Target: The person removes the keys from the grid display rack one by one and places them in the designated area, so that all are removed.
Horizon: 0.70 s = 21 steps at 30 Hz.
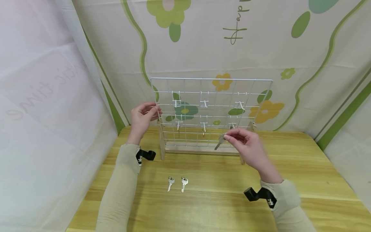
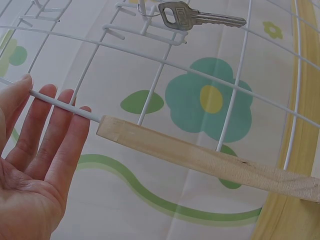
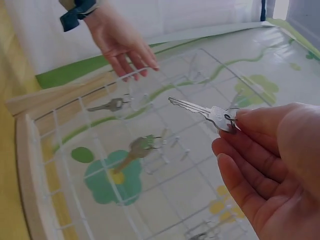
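Note:
A white wire grid rack (image 1: 211, 79) stands upright in a wooden base (image 1: 203, 150), with white hooks in two rows. My left hand (image 1: 142, 119) holds the grid's left edge wire, thumb on one side and fingers on the other. Between thumb and fingertips, my right hand (image 1: 247, 146) pinches a silver key (image 3: 216, 118) by its ring end, in front of the rack's lower right hook. Another key (image 2: 200, 19) hangs from the lower left hook, and the right wrist view also shows a hanging key (image 3: 132, 152). The upper hooks (image 1: 204, 103) bear no keys.
Two silver keys, a left one (image 1: 171, 183) and a right one (image 1: 184, 184), lie side by side on the wooden table (image 1: 214, 206) in front of the rack. Behind the rack hangs a flower-patterned cloth (image 1: 197, 54); another white cloth (image 1: 49, 129) is at the left.

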{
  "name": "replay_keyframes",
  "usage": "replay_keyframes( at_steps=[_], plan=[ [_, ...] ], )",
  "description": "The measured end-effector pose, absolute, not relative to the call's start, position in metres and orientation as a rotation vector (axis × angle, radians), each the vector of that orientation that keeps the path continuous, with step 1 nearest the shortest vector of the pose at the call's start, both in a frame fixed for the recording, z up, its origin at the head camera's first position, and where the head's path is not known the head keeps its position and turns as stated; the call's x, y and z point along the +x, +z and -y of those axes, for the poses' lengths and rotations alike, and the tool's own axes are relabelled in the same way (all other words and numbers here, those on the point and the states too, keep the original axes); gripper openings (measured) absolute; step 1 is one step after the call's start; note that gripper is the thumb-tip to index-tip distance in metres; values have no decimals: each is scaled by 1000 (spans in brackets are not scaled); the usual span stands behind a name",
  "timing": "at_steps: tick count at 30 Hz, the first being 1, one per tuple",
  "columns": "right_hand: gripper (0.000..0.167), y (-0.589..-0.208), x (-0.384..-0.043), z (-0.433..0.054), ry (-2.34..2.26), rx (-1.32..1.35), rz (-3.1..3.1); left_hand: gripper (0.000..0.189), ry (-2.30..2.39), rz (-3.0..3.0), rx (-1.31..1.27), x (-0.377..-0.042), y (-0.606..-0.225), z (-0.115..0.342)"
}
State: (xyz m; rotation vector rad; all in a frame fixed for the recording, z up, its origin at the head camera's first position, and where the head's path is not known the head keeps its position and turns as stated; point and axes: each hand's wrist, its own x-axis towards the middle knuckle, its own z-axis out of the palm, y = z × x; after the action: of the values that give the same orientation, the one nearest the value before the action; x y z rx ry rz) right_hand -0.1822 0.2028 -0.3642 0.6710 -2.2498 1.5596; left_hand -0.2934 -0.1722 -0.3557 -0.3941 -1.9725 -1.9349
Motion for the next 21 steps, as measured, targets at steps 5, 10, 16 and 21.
replay_keyframes(
  at_steps=[5,10,16,21],
  plan=[
    [7,-385,-181,-194,1586,663,2365,27,-1934,1974,-396,-294,-356,172],
    [7,-408,-182,-184,1643,695,2425,26,-1938,1968,-399,-295,-357,172],
    [8,-435,-184,-172,1647,785,2511,25,-1948,1958,-403,-295,-357,172],
    [8,-465,-185,-165,1678,808,2646,26,-1941,1960,-404,-295,-356,172]
  ],
)
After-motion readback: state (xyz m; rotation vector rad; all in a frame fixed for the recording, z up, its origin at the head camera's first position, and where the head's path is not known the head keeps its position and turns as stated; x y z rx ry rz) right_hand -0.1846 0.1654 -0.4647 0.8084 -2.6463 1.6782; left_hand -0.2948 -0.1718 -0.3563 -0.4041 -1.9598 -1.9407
